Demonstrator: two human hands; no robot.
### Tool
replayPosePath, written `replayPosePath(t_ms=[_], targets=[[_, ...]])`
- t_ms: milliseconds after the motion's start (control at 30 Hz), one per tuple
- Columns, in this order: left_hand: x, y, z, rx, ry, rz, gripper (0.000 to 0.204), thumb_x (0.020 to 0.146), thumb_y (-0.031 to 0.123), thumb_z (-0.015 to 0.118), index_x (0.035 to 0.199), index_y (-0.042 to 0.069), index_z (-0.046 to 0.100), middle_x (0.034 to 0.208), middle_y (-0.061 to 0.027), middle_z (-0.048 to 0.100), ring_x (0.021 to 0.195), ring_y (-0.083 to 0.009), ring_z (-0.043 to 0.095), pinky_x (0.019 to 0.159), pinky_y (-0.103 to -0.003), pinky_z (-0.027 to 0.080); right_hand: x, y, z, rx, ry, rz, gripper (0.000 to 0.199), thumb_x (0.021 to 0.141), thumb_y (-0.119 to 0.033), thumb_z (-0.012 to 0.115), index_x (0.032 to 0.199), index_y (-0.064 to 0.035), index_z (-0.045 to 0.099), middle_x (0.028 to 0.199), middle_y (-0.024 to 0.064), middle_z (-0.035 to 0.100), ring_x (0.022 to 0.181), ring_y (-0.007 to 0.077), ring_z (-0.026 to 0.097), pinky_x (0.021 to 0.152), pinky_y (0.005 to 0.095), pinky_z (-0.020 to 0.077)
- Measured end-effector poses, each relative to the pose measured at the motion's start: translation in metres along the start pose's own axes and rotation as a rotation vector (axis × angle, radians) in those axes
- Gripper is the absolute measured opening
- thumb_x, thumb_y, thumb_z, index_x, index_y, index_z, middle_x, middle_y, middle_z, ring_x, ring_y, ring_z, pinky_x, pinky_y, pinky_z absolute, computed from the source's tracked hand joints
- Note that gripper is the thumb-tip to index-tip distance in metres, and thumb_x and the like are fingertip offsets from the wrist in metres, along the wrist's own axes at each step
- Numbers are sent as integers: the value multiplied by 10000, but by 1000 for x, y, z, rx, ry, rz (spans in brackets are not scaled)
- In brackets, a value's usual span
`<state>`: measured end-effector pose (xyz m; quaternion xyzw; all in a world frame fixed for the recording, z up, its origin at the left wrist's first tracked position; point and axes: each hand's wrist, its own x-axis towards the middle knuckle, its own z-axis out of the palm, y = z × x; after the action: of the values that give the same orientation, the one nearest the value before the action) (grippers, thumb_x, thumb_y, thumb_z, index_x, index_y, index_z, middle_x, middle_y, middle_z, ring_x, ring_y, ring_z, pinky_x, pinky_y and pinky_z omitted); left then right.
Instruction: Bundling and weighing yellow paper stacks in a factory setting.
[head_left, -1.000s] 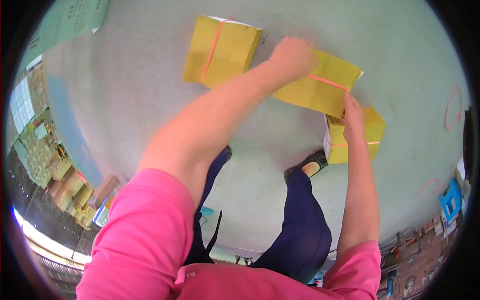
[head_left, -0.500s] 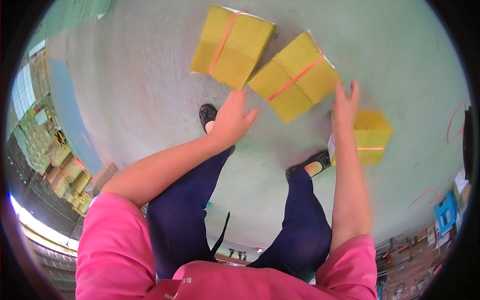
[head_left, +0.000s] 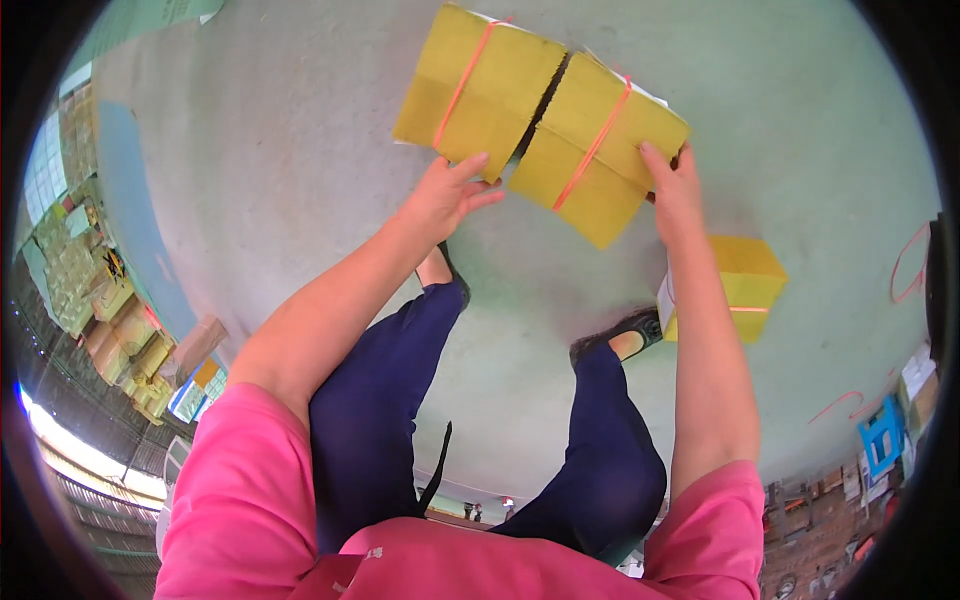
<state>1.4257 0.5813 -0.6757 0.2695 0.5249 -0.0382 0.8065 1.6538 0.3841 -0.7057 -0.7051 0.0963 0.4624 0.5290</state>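
Two bundles of folded yellow cardboard, each tied with a pink-orange band, lie side by side ahead of me. A narrow dark gap, wider at the near end, runs between them. My left hand [head_left: 452, 196] is at the near edge of the left yellow cardboard bundle [head_left: 500, 85], thumb and fingers about its corner; some fingertips are hidden. At the outer edge of the right yellow cardboard bundle [head_left: 625, 125], my right hand [head_left: 677, 192] grips with the thumb on top and fingers partly hidden behind. A third yellow cardboard bundle [head_left: 745, 283] sits on the floor beyond my right forearm.
Grey-green floor [head_left: 270, 150] spreads around the bundles. My feet in black shoes [head_left: 630, 330] stand apart, one close to the third bundle. Stacked cartons [head_left: 125, 350] line the far left. A blue plastic stool [head_left: 880, 437] stands at the right edge.
The right bundle has turned and come alongside the left one, narrowing the gap. The left bundle has shifted slightly right. Both hands have closed in on the bundles' edges.
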Motion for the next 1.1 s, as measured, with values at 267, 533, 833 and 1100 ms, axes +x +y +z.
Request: replayPosePath(t_ms=[267, 533, 833, 1100], targets=[[4, 0, 9, 127, 157, -51, 461, 990, 250, 527, 1360, 21, 374, 1300, -158, 521, 1100, -341, 594, 891, -459, 543, 17, 4, 31, -127, 148, -101, 530, 916, -240, 623, 1325, 10, 397, 1240, 131, 549, 1120, 223, 538, 946, 361, 439], [22, -21, -3, 172, 137, -66, 482, 970, 319, 563, 1323, 18, 435, 1259, -198, 539, 1098, -333, 596, 899, -431, 550, 11, 8, 15, -274, 39, -218, 576, 875, -231, 632, 1353, 10, 420, 1307, 208, 536, 1196, 305, 532, 971, 397, 445], [-28, -100, 117, 1347, -404, 52, 448, 938, 238, 572, 1324, 25, 490, 1278, -140, 586, 1166, -279, 574, 931, -407, 497, -176, 107, -211, 64, 782, 34, 517, 973, -275, 539, 1413, -48, 388, 1344, 128, 492, 1258, 216, 454, 1020, 390, 392], [13, -172, 261, 1551, -272, 382, 541, 836, 165, 632, 1324, 7, 458, 1322, -209, 512, 1233, -372, 481, 1018, -423, 411, -137, 162, -194, 957, 413, 202, 644, 936, -389, 603, 1458, -124, 333, 1435, 89, 411, 1291, 248, 431, 1048, 418, 357]])
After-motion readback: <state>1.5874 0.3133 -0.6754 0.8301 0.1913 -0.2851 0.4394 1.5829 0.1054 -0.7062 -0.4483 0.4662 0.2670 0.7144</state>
